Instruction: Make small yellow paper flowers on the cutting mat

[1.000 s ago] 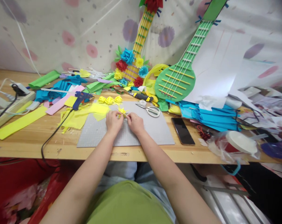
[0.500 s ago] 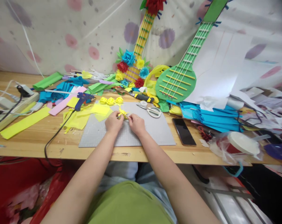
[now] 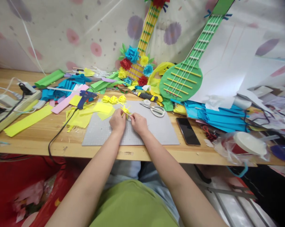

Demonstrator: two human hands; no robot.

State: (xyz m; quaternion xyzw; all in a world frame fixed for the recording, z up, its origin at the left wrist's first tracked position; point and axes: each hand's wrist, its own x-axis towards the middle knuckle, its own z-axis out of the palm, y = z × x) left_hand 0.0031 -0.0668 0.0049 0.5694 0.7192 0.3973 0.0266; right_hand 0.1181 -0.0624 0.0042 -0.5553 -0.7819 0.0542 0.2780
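Observation:
Over the grey cutting mat (image 3: 154,132), my left hand (image 3: 118,120) is closed on a yellow paper flower (image 3: 125,110) with pointed petals. My right hand (image 3: 139,122) pinches at the flower's right side; its fingertips hold what looks like a thin stick or strip, too small to name. Just behind the hands, several finished yellow paper flowers (image 3: 113,99) sit in a row. Yellow paper squares (image 3: 103,107) lie to the left on the mat's edge. White-handled scissors (image 3: 156,110) rest at the mat's back right.
A blue glue gun (image 3: 82,100) with a black cord lies at left, near a power strip (image 3: 17,112). A phone (image 3: 188,130) and a lidded cup in plastic (image 3: 245,143) stand right. Behind are a green paper guitar (image 3: 182,80) and a utility knife (image 3: 145,96).
The yellow flower in my hands has turned so that its petals spread upward, and my fingers have shifted slightly. The whole view has moved a little.

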